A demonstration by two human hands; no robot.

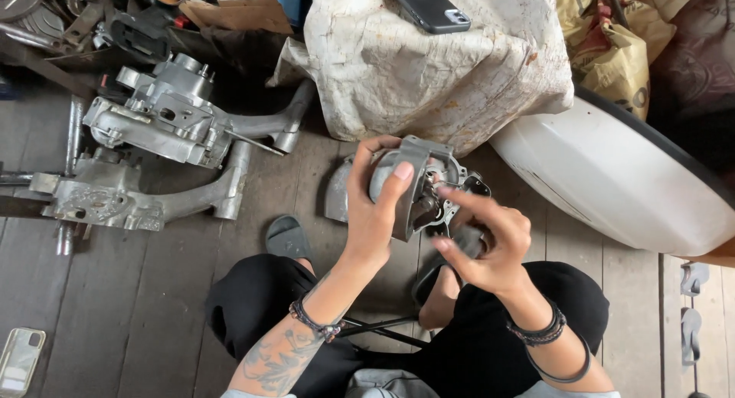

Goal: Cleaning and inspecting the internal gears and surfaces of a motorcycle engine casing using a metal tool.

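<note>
Two hands: left [375,214] grips one engine cover [417,185]; right [490,245] open, fingertips inside it.

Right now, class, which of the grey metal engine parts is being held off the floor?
The engine part gripped by the left hand; the two bigger engine casings lie on the floor.

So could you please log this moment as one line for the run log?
left hand: grips grey engine casing | right hand: fingers reach into casing | nearby: two engine cases, phone on sack
</note>
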